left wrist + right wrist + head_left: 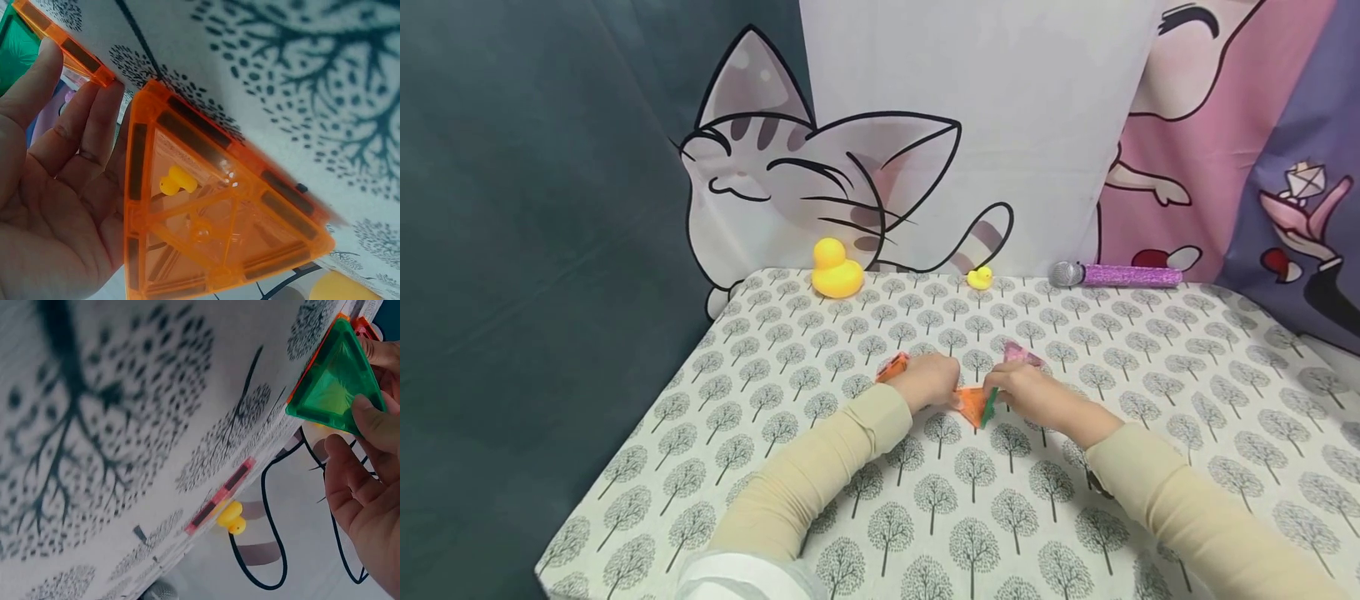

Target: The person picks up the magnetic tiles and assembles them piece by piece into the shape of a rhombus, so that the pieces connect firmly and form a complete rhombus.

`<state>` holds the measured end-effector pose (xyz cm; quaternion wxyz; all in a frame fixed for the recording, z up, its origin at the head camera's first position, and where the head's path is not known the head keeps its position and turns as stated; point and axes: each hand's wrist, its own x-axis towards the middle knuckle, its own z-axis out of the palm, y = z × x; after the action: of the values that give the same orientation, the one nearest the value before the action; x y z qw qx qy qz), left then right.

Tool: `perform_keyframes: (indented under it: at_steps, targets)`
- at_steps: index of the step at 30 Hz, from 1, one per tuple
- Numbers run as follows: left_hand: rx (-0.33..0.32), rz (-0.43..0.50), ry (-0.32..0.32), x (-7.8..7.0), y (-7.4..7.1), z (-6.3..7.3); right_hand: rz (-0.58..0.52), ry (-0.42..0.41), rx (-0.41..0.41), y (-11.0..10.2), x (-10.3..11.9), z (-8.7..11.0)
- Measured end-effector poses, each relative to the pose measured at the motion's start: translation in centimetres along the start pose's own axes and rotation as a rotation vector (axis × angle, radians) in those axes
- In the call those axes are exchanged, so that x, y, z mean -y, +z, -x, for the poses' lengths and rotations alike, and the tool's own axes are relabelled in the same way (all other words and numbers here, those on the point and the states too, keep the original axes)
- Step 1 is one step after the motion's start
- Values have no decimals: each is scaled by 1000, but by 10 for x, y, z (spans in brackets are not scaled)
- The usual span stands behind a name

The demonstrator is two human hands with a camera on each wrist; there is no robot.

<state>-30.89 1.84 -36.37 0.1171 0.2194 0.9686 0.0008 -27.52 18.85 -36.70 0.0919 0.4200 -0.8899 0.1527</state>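
Between the two hands, an orange triangular magnetic tile meets a green triangular magnetic tile along an edge, low over the patterned cloth. My left hand pinches the orange one, its thumb and fingertips at the edge in the left wrist view. With the thumb on its face, my right hand holds the green tile, tilted up in the right wrist view. Beside the left palm stands another orange triangular piece, apart from the fingers. A pink tile lies just beyond the right hand.
A table with a tree-print cloth spreads under the hands. Along its back edge stand a large yellow duck, a small yellow duck and a purple microphone. Behind them hangs a cat-print curtain.
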Motion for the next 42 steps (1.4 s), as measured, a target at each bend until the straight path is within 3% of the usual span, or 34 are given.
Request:
perform_keyframes:
  at_steps: [10, 14, 18, 26, 42]
  targets:
    - [-62, 19, 37, -5, 1, 11, -22, 117, 29, 3, -1, 1]
    - [-67, 53, 54, -15, -3, 18, -20, 127, 21, 3, -4, 2]
    - [-27, 97, 49, -26, -3, 23, -21, 137, 12, 2, -6, 4]
    - [-63, 50, 22, -35, 3, 23, 6, 149, 11, -1, -8, 6]
    - [-73, 21, 79, -20, 5, 26, -27, 279, 7, -5, -21, 15]
